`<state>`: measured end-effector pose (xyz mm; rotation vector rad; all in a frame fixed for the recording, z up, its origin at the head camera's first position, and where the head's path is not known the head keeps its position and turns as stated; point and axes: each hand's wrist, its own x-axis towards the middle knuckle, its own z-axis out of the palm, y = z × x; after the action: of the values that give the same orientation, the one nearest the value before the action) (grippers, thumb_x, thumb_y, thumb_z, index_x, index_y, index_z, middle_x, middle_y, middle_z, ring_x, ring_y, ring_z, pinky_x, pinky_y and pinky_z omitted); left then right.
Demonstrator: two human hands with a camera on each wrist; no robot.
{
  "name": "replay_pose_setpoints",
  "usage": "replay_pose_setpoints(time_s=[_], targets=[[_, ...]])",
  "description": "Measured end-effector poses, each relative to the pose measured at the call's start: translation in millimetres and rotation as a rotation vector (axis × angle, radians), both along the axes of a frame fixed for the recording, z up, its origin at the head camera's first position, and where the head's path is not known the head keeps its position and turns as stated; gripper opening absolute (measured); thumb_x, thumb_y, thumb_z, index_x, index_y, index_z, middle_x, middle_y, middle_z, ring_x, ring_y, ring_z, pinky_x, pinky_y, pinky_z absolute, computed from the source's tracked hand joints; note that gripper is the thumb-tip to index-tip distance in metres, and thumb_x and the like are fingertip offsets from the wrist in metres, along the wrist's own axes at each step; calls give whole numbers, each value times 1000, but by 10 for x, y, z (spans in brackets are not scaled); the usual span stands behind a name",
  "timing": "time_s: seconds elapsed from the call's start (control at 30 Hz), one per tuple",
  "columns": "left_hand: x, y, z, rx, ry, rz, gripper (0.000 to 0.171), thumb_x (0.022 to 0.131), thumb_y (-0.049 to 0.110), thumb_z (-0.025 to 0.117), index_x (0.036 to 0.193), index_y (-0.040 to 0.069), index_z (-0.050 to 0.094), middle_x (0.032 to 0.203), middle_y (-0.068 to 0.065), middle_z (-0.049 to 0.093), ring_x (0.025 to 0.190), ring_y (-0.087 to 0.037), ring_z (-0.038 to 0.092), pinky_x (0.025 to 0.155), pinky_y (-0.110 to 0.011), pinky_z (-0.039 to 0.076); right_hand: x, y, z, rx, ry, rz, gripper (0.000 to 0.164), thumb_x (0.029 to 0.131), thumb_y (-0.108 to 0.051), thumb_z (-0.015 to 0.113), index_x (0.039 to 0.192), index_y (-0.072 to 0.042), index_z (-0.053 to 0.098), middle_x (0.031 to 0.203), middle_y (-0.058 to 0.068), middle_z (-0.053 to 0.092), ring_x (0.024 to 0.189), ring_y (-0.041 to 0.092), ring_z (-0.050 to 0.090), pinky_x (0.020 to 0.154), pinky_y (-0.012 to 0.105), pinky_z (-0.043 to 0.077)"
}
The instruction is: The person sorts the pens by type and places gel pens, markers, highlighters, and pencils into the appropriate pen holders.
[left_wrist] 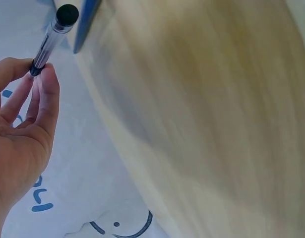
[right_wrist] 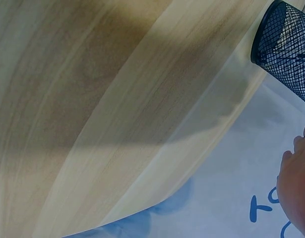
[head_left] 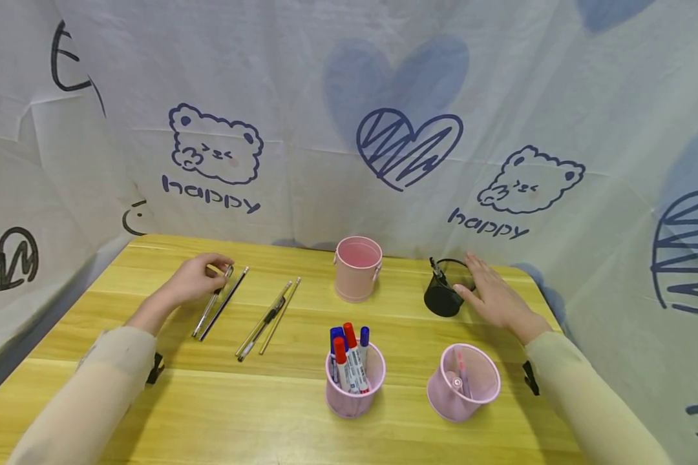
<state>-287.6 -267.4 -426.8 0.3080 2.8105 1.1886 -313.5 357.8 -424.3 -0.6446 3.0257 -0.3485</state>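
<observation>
At the left of the table, my left hand [head_left: 196, 282] pinches a clear-barrelled pen [left_wrist: 47, 45] with a black end between thumb and fingers. Right beside it in the head view lies a dark pencil [head_left: 223, 303]. My right hand [head_left: 494, 294] is at the right side of a black mesh pen holder [head_left: 442, 302], fingers extended and the thumb in front of it. Whether the fingers touch its wall is hard to tell. A black pen [head_left: 439, 271] leans inside that holder. In the right wrist view only part of the hand [right_wrist: 297, 181] shows, below the mesh holder [right_wrist: 286, 49].
Two pencils and a black-gripped pen [head_left: 263, 328] lie left of centre. A pink bucket [head_left: 357, 278] stands at the back. Nearer are a pink cup [head_left: 349, 405] of red and blue markers and another pink cup [head_left: 450, 400] with pink items. A printed cloth [head_left: 314, 181] hangs behind.
</observation>
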Motion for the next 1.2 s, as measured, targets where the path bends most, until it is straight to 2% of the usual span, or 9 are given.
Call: replay_pose_setpoints(time_s=[0.23, 0.43, 0.67, 0.83, 1.0, 1.2], targets=[[65, 95, 115, 65, 57, 57, 45, 98, 4, 62, 142, -3, 56, 128, -23, 60, 108, -37, 65, 74, -26, 58, -10, 8, -5, 3, 5, 0, 84, 110, -56, 36, 165, 1, 5, 172, 23, 6, 157, 45, 11, 127, 59, 13], [140, 227, 225, 103, 127, 103, 46, 99, 8, 64, 144, 2, 57, 130, -19, 60, 109, -34, 64, 70, -24, 55, -14, 5, -9, -2, -2, -1, 85, 110, -56, 36, 165, 0, 5, 172, 23, 6, 157, 45, 11, 127, 58, 12], [189, 415, 332, 241, 189, 126, 45, 101, 13, 67, 145, 5, 57, 134, -16, 60, 108, -20, 62, 73, -20, 54, -19, 6, -16, -4, -5, -2, 84, 110, -55, 36, 165, 1, 5, 172, 22, 5, 157, 45, 10, 127, 58, 11], [203, 597, 434, 366, 234, 110, 46, 101, 13, 68, 145, 4, 57, 134, -18, 59, 107, -11, 61, 78, -14, 54, -17, 4, -9, -4, -4, 0, 84, 110, -55, 36, 165, 1, 5, 172, 23, 5, 157, 45, 10, 127, 58, 11], [190, 789, 526, 456, 239, 74, 45, 101, 11, 69, 144, 4, 57, 134, -18, 59, 108, -12, 60, 78, -14, 53, -12, 0, 3, -4, -7, -1, 84, 110, -55, 35, 165, 1, 6, 172, 23, 5, 157, 45, 10, 127, 58, 11], [117, 1005, 586, 522, 253, 31, 44, 100, 7, 69, 142, 2, 58, 133, -18, 58, 108, -13, 61, 82, -15, 54, -4, -4, 11, -6, -7, 0, 84, 110, -55, 36, 165, 2, 6, 172, 23, 5, 157, 45, 10, 127, 58, 11]])
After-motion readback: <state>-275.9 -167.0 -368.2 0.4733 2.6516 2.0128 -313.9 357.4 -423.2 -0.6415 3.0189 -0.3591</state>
